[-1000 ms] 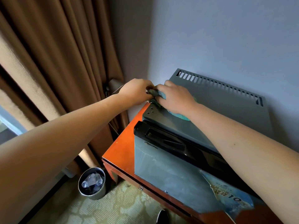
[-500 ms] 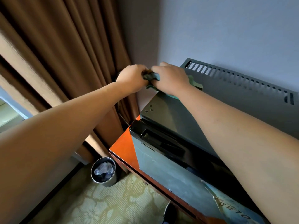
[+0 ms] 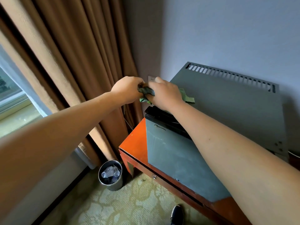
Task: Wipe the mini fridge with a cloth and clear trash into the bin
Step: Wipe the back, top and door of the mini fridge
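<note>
Since the earlier frame both hands have been carried with the cloth to the front-left corner of the mini fridge, and more of the lid is now shown beyond them. At that corner the cloth is bunched between the two grips: the left hand is curled round the end that overhangs off the fridge toward the curtain, while the right hand is closed over the rest, a flap of which is seen lying on the lid behind the wrist. From the grips the unwiped lid stretches away to the right and back toward the vent slots, so the right hand is judged the nearer for the coming stroke. The bin is found on the floor, left of the fridge and below the desk.
</note>
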